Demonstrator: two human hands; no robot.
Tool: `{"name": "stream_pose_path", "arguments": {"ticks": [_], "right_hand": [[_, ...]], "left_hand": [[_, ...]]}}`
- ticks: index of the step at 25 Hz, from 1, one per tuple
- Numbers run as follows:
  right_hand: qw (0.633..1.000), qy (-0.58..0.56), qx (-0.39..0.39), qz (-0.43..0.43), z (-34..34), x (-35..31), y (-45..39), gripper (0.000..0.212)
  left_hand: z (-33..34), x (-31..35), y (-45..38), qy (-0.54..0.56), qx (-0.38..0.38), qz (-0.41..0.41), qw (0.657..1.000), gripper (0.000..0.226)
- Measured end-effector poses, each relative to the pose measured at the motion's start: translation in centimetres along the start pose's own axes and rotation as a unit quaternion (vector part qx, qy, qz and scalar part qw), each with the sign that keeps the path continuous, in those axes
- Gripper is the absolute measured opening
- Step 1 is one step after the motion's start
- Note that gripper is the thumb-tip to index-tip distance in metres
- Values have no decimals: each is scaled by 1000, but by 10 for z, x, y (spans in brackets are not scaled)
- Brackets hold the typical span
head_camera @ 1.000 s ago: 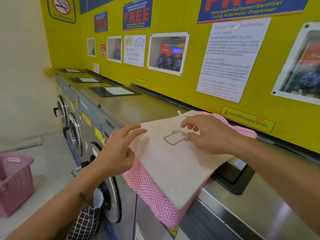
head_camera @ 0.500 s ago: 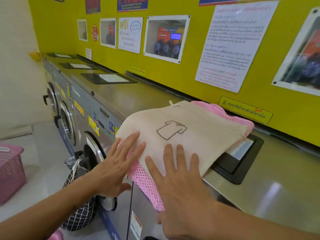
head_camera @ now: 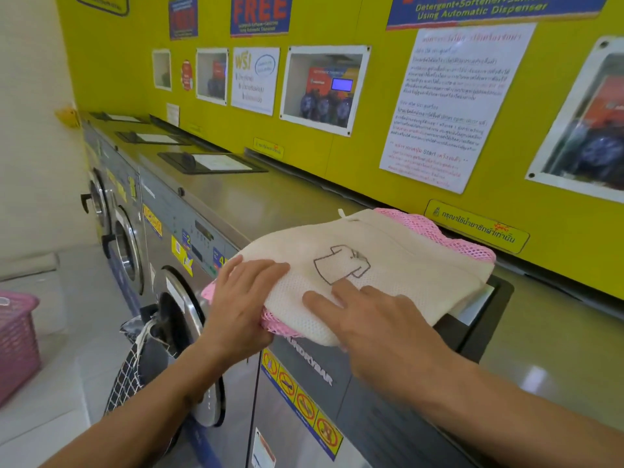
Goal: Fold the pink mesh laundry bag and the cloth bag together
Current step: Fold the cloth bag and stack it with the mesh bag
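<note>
While the cloth bag (head_camera: 364, 265) lies stacked on the pink mesh laundry bag (head_camera: 439, 231) atop the washer (head_camera: 216, 204), long axis running away rightward | your left hand (head_camera: 241, 305) grips their near-left corner, nearer the fold edge | right hand (head_camera: 378, 319) presses flat on top | count: two bags, two hands, one pink basket (head_camera: 17, 336).

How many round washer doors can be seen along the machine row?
3: nearest door left of the left hand, middle door, farthest door. Others may sit out of frame.

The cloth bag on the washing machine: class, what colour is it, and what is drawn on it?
Cream cloth bag with a dark outline of a shirt, seen in the head view.
</note>
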State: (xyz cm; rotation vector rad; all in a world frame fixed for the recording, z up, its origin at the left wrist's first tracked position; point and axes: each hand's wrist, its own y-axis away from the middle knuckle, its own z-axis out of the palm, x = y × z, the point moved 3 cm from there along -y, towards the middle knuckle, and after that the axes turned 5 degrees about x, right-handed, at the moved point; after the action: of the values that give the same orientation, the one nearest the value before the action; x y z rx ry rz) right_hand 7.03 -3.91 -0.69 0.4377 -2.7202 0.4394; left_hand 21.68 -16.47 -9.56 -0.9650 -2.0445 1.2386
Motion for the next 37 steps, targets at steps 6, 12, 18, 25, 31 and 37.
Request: {"name": "stream_pose_path", "arguments": {"ticks": [6,12,18,25,31,37], "right_hand": [[964,-220,124,88,-59,70,14,60],[884,-314,204,281,-59,187,-19,57],[856,-340,131,367,0,269,-44,63],[866,-64,128,480,41,285,-38,44],[924,-160,-105,332,83,251,-65,50],[874,-160,-324,323,58,238,-54,56]], "left_hand": [[-45,19,-93,11,82,94,992,60],[19,24,-215,-7,-1,114,993,79],[130,27,-270,28,-211,19,977,88],[162,54,-228,38,-209,-102,972,60],[178,42,-168,-28,-526,-139,839,103],[157,-1,-178,75,-539,-35,838,103]]}}
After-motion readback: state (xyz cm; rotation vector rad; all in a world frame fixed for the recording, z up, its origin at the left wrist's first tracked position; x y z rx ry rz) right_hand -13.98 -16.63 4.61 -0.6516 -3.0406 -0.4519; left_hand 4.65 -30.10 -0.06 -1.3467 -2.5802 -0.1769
